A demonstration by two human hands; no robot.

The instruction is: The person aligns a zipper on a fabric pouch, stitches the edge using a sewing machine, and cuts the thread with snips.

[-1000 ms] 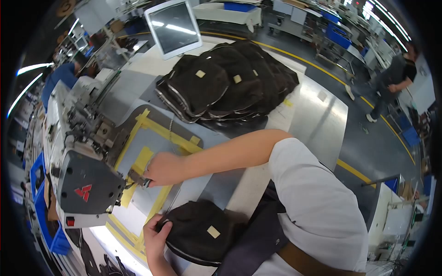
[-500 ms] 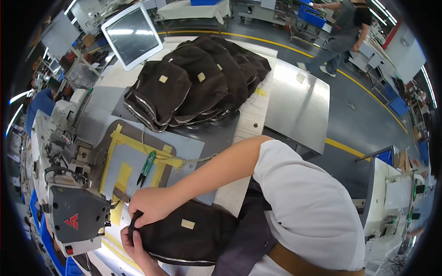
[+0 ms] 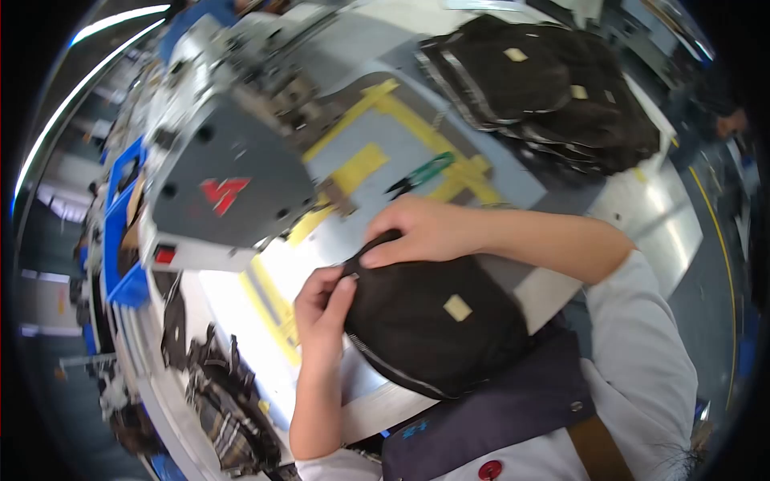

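Observation:
A dark brown fabric piece with a zipper along its lower edge and a small pale patch lies in front of me, probably part of a bag. My left hand pinches its left edge between thumb and fingers. Just above and to the right, my right hand grips the upper edge of the same piece. Both hands are closed on it, close together, beside the head of a grey sewing machine. Green-handled thread snips rest on the taped plate beyond my right hand.
Several similar dark fabric pieces are piled at the upper right. Yellow tape marks the machine bed. Dark and plaid fabric items lie at the lower left, near a blue bin. A person stands at the far right.
My view has swung left, so the machine and held piece appear further right and the pile has moved to the upper right. Both hands still grip the fabric edge.

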